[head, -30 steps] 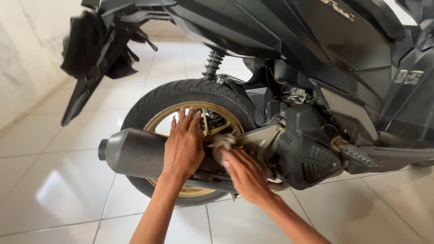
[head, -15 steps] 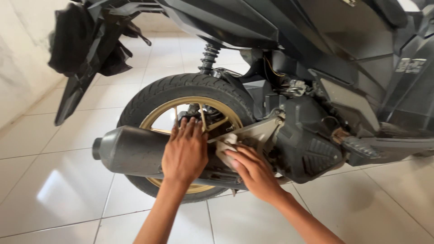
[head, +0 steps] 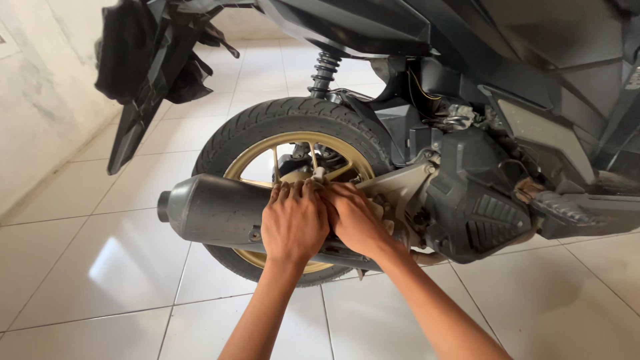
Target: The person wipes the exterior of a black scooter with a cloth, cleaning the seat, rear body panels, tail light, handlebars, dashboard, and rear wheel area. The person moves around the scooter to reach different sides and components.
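A dark scooter stands side-on, its rear tyre [head: 293, 117] around a gold rim [head: 257, 157]. A dull grey exhaust muffler [head: 210, 210] crosses in front of the wheel. My left hand [head: 293, 223] lies flat on the muffler's right end, fingers together and pointing up at the hub. My right hand [head: 357, 220] presses beside it, touching it, on the grey swing arm near the hub. A small pale bit of cloth [head: 319, 175] shows at my right fingertips; the rest is hidden under the hand.
A black engine cover [head: 480, 200] and a folded footpeg [head: 563, 210] sit to the right. A shock absorber [head: 325, 70] rises behind the tyre. The rear mudguard [head: 143, 100] juts out at the left near a pale wall [head: 40, 100]. White floor tiles [head: 100, 267] lie below.
My right hand has slid up and left with the cloth, from the swing arm toward the hub, until it meets my left hand. The left hand stayed on the muffler.
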